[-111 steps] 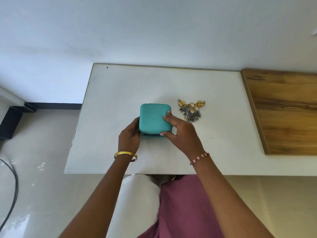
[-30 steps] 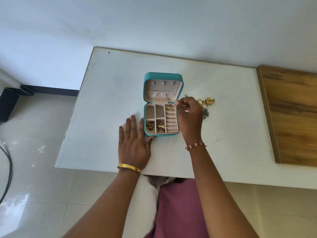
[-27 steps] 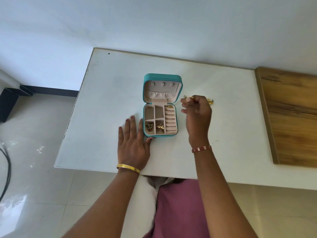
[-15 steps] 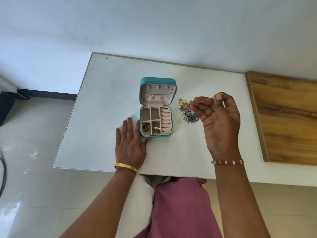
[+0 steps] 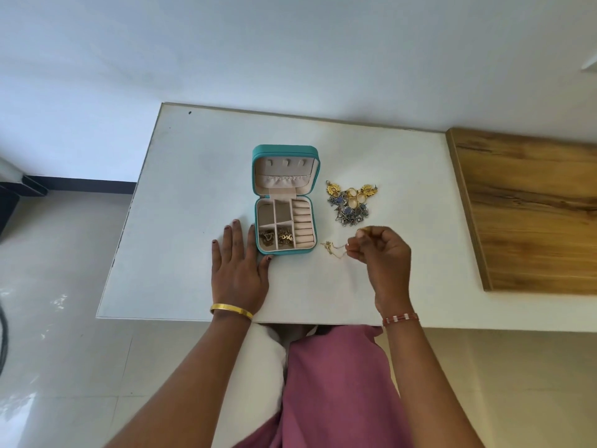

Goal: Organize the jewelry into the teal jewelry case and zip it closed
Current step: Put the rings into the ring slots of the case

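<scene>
The teal jewelry case (image 5: 285,152) lies open on the white table (image 5: 193,176), its lid standing up at the back. Two gold pendants sit in its front left compartments (image 5: 277,237). A pile of gold and silver-blue jewelry (image 5: 350,202) lies to the right of the case. My left hand (image 5: 239,263) rests flat on the table, fingers straight, touching the case's front left corner. My right hand (image 5: 381,250) pinches a thin gold chain (image 5: 332,248), whose free end with a small pendant trails on the table to the right of the case.
A wooden surface (image 5: 529,208) adjoins the table on the right. The wall runs behind the table's far edge. The table's near edge is just below my wrists, with my lap and the tiled floor beneath.
The case went from closed to open. My right hand lifted a gold chain out of the jewelry pile and brought it down and toward me, to the right of the case. My left hand stayed flat.
</scene>
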`<state>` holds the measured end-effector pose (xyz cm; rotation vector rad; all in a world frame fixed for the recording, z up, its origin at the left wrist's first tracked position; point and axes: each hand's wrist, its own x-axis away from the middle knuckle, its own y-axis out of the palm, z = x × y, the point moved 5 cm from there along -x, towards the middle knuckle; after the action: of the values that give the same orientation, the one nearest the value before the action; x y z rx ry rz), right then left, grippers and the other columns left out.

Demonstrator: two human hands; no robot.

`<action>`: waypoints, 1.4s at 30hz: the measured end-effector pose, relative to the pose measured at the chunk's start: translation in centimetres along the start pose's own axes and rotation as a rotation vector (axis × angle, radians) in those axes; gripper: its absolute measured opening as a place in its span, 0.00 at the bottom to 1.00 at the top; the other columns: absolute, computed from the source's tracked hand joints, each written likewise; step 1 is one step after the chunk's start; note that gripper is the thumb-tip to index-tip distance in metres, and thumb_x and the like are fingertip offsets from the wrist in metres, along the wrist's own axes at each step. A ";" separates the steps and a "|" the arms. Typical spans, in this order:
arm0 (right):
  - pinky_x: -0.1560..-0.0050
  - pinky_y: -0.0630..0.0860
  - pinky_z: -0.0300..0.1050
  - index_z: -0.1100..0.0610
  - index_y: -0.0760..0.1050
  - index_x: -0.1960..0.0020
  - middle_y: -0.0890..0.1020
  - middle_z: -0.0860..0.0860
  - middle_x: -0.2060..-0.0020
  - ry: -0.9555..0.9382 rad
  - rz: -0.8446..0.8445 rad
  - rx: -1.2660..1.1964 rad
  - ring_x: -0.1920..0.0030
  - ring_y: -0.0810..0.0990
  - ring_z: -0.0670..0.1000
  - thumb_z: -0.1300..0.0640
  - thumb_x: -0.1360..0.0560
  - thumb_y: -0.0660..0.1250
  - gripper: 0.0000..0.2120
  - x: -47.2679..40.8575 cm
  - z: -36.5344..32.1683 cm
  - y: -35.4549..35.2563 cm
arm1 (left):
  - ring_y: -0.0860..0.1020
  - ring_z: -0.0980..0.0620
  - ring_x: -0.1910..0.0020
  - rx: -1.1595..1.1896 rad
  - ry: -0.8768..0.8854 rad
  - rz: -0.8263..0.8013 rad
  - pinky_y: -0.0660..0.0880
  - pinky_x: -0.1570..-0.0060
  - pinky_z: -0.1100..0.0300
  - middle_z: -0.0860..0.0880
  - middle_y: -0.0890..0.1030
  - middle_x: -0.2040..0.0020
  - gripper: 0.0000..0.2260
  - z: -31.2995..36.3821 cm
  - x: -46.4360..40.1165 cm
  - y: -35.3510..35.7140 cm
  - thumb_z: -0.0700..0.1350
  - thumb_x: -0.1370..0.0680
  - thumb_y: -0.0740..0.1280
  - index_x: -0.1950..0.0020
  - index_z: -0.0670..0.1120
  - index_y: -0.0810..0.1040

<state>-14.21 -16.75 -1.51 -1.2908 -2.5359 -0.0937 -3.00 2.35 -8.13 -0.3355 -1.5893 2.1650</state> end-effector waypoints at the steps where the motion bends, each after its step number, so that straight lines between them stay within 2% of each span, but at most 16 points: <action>1: 0.61 0.80 0.40 0.57 0.75 0.60 0.80 0.54 0.67 -0.011 0.003 0.094 0.67 0.80 0.47 0.68 0.27 0.65 0.08 0.0 0.6 0.0 | 0.61 0.37 0.29 0.003 0.000 0.001 0.54 0.31 0.42 0.37 0.63 0.28 0.32 0.0 0.0 0.0 0.59 0.22 0.36 0.29 0.41 0.63; 3: 0.57 0.78 0.36 0.56 0.78 0.59 0.81 0.53 0.64 -0.047 -0.028 0.306 0.63 0.79 0.50 0.69 0.28 0.66 0.09 0.0 1.4 0.4 | 0.61 0.37 0.29 0.006 0.001 0.004 0.53 0.31 0.42 0.37 0.63 0.28 0.32 0.0 0.0 -0.1 0.59 0.22 0.36 0.29 0.41 0.63; 5: 0.57 0.73 0.26 0.59 0.80 0.54 0.82 0.54 0.57 -0.104 -0.067 0.519 0.58 0.79 0.50 0.70 0.29 0.65 0.09 0.3 1.6 1.1 | 0.61 0.37 0.29 0.000 0.004 0.006 0.53 0.31 0.42 0.37 0.63 0.28 0.33 0.0 0.1 -0.1 0.59 0.22 0.36 0.29 0.41 0.63; 6: 0.56 0.71 0.26 0.61 0.80 0.51 0.82 0.56 0.54 -0.159 -0.067 0.603 0.56 0.79 0.51 0.70 0.28 0.65 0.10 0.4 1.4 1.4 | 0.61 0.37 0.29 -0.004 0.005 0.004 0.53 0.31 0.42 0.37 0.63 0.28 0.33 0.0 0.0 -0.1 0.59 0.22 0.36 0.29 0.41 0.63; 10: 0.51 0.73 0.44 0.62 0.80 0.49 0.80 0.59 0.53 -0.465 -0.095 0.803 0.51 0.77 0.56 0.69 0.28 0.64 0.11 1.3 -1.2 4.7 | 0.62 0.36 0.29 -0.017 0.008 -0.001 0.52 0.32 0.43 0.37 0.63 0.29 0.32 0.0 0.0 -0.1 0.59 0.22 0.36 0.29 0.41 0.63; 14: 0.54 0.72 0.49 0.62 0.80 0.53 0.79 0.60 0.58 -0.653 -0.249 1.044 0.54 0.75 0.59 0.65 0.28 0.66 0.06 1.6 -2.0 9.5 | 0.64 0.36 0.30 -0.025 0.012 0.003 0.53 0.33 0.41 0.36 0.65 0.30 0.31 0.0 0.0 -0.1 0.58 0.21 0.37 0.30 0.41 0.64; 18: 0.51 0.71 0.50 0.61 0.80 0.51 0.80 0.59 0.53 -0.685 -0.328 1.373 0.49 0.75 0.60 0.63 0.28 0.67 0.07 0.8 -0.9 12.2 | 0.65 0.36 0.31 -0.034 0.014 0.002 0.54 0.33 0.41 0.36 0.65 0.30 0.31 0.0 0.0 0.0 0.57 0.21 0.37 0.30 0.41 0.64; 20: 0.57 0.73 0.47 0.59 0.81 0.60 0.81 0.56 0.61 -0.677 -0.266 1.466 0.56 0.78 0.58 0.61 0.36 0.75 0.06 0.6 -0.9 12.5 | 0.65 0.36 0.31 -0.032 0.013 0.008 0.54 0.33 0.41 0.36 0.66 0.30 0.30 -0.1 -0.1 0.0 0.57 0.21 0.37 0.30 0.41 0.65; 22: 0.65 0.73 0.42 0.57 0.79 0.71 0.80 0.54 0.71 -0.674 -0.223 1.483 0.66 0.79 0.56 0.60 0.48 0.80 0.11 0.5 -1.0 12.8 | 0.65 0.36 0.31 -0.032 0.012 0.014 0.53 0.31 0.44 0.36 0.66 0.30 0.30 -0.1 -0.1 0.1 0.57 0.21 0.37 0.30 0.42 0.65; 24: 0.67 0.73 0.41 0.57 0.78 0.73 0.79 0.54 0.73 -0.705 -0.191 1.487 0.68 0.78 0.56 0.60 0.49 0.81 0.12 0.5 -1.1 12.9 | 0.65 0.36 0.31 -0.030 0.010 0.021 0.49 0.29 0.47 0.36 0.65 0.30 0.30 -0.1 0.0 0.1 0.57 0.21 0.37 0.30 0.42 0.64; 29: 0.55 0.71 0.49 0.61 0.80 0.60 0.81 0.58 0.59 -0.693 -0.303 1.396 0.53 0.77 0.60 0.64 0.32 0.70 0.02 0.4 -0.8 12.7 | 0.65 0.36 0.31 -0.029 0.007 0.013 0.54 0.32 0.43 0.36 0.66 0.30 0.31 0.0 0.0 0.0 0.57 0.21 0.37 0.30 0.42 0.65; 31: 0.50 0.69 0.50 0.61 0.79 0.54 0.80 0.58 0.54 -0.627 -0.363 1.294 0.48 0.74 0.59 0.61 0.27 0.66 0.05 0.1 -0.3 12.2 | 0.65 0.36 0.31 -0.020 0.004 0.006 0.54 0.33 0.42 0.36 0.66 0.30 0.31 0.0 0.0 -0.1 0.58 0.21 0.37 0.30 0.42 0.64; 33: 0.51 0.72 0.49 0.62 0.79 0.55 0.80 0.59 0.56 -0.528 -0.351 1.053 0.52 0.76 0.57 0.61 0.27 0.67 0.05 -0.2 -0.5 11.3 | 0.63 0.36 0.30 -0.007 0.003 -0.004 0.54 0.32 0.42 0.36 0.65 0.29 0.31 0.0 0.0 -0.1 0.58 0.21 0.37 0.30 0.42 0.63; 37: 0.59 0.72 0.29 0.61 0.76 0.57 0.78 0.48 0.65 -0.255 -0.289 0.513 0.64 0.75 0.42 0.64 0.27 0.67 0.01 -0.3 -1.8 8.9 | 0.65 0.36 0.31 -0.016 0.001 -0.016 0.54 0.33 0.41 0.36 0.66 0.30 0.31 0.1 0.0 -0.3 0.58 0.21 0.37 0.30 0.41 0.65; 40: 0.56 0.78 0.39 0.58 0.72 0.58 0.80 0.53 0.61 -0.065 -0.313 0.186 0.61 0.79 0.47 0.64 0.24 0.62 0.05 -0.1 -2.8 7.9 | 0.66 0.35 0.32 -0.022 0.002 -0.026 0.54 0.34 0.40 0.36 0.67 0.31 0.31 0.1 0.0 -0.3 0.57 0.21 0.38 0.31 0.41 0.66; 42: 0.56 0.80 0.40 0.58 0.70 0.58 0.81 0.56 0.58 0.025 -0.356 0.009 0.59 0.82 0.50 0.65 0.22 0.59 0.07 0.2 -3.6 7.5 | 0.66 0.35 0.32 -0.030 0.004 -0.027 0.53 0.35 0.39 0.35 0.67 0.31 0.31 0.1 0.0 -0.2 0.57 0.21 0.38 0.31 0.41 0.66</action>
<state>-7.53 -12.80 1.41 -0.8159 -2.7125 -0.1710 -2.95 2.32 -7.89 -0.3255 -1.6163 2.1207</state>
